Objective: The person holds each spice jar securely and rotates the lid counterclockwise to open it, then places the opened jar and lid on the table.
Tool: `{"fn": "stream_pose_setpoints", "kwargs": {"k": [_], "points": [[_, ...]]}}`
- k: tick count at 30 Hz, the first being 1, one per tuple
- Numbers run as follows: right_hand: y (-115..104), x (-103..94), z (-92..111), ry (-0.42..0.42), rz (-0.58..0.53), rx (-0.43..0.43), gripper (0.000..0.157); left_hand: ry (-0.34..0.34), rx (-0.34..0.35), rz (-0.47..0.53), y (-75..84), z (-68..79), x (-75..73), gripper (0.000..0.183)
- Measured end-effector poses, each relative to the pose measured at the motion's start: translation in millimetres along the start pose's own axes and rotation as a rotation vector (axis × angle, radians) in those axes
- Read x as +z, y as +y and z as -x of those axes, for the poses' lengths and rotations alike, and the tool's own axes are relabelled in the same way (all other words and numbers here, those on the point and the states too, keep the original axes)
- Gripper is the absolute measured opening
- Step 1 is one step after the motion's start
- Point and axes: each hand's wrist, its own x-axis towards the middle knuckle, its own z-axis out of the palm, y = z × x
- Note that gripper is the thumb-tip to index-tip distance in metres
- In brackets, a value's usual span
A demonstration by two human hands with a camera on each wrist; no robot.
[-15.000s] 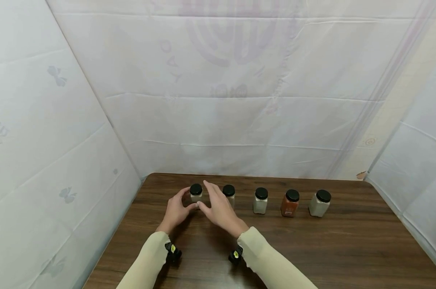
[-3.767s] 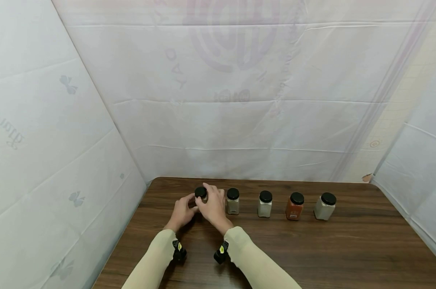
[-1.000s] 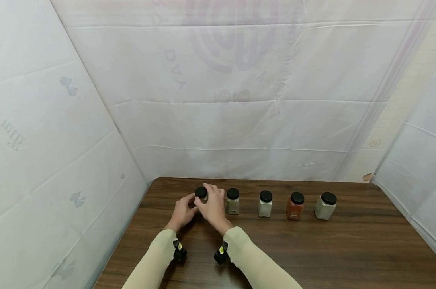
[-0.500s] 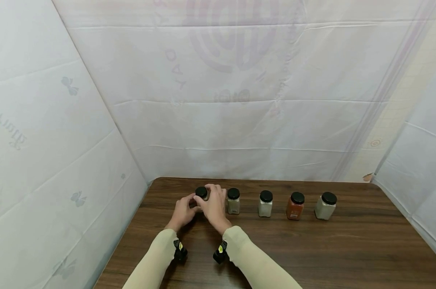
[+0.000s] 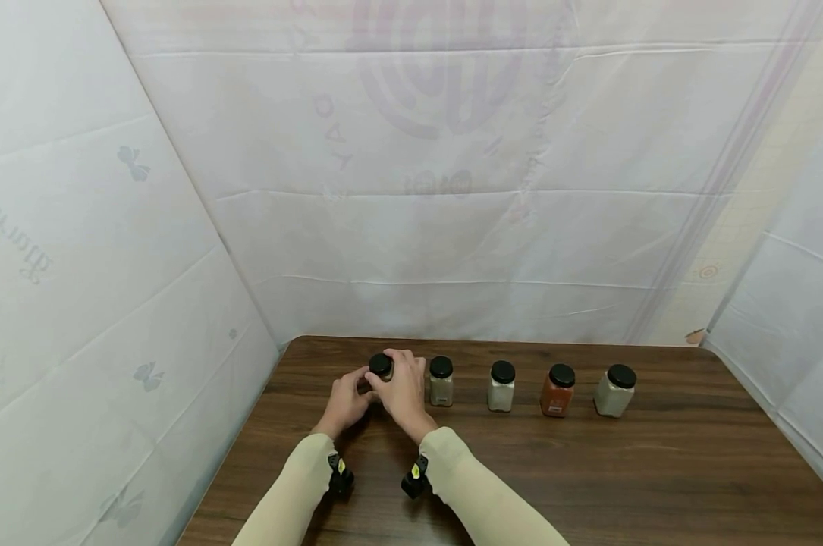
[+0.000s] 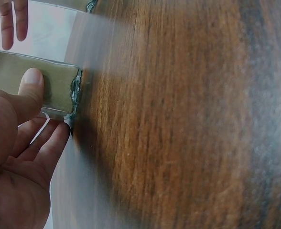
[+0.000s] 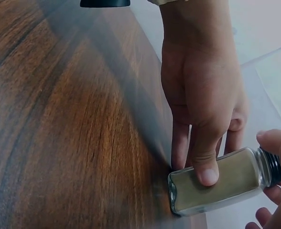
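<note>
A square glass spice jar (image 6: 59, 90) with olive-beige powder and a black lid (image 5: 381, 365) is upright at the left end of a row. My left hand (image 5: 343, 403) grips its body low down, the thumb (image 7: 208, 175) flat on the front and the other fingers behind. Around the lid, my right hand (image 5: 403, 390) curls its thumb and fingers from the right side. In the right wrist view the lid sits on the jar's neck, partly covered by the right hand. The jar's base is right at the tabletop.
To the right stand another olive-beige jar (image 5: 441, 387), a whitish jar (image 5: 501, 392), an orange-red jar (image 5: 557, 396) and a pale jar (image 5: 613, 396), all black-lidded. The brown wooden table (image 5: 623, 478) meets a white cloth wall (image 5: 486, 243) at its back edge.
Fifteen seconds ago both hands were spread around the jar; now the left holds its body and the right its lid. Over the last second the right fingers shift slightly at the lid.
</note>
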Motion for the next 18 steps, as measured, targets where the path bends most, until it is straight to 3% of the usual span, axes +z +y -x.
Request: {"fn": "stream_pose_setpoints", "kwargs": {"k": [9, 18], "points": [[-1.5, 1.3, 0.0, -0.022, 0.008, -0.012, 0.045, -0.022, -0.027, 0.002, -0.2, -0.5, -0.6, 0.048], [-2.6, 3.1, 1.5, -0.062, -0.017, -0.006, 0.050, -0.011, -0.001, -0.018, -1.7, -0.7, 0.0, 0.043]]}}
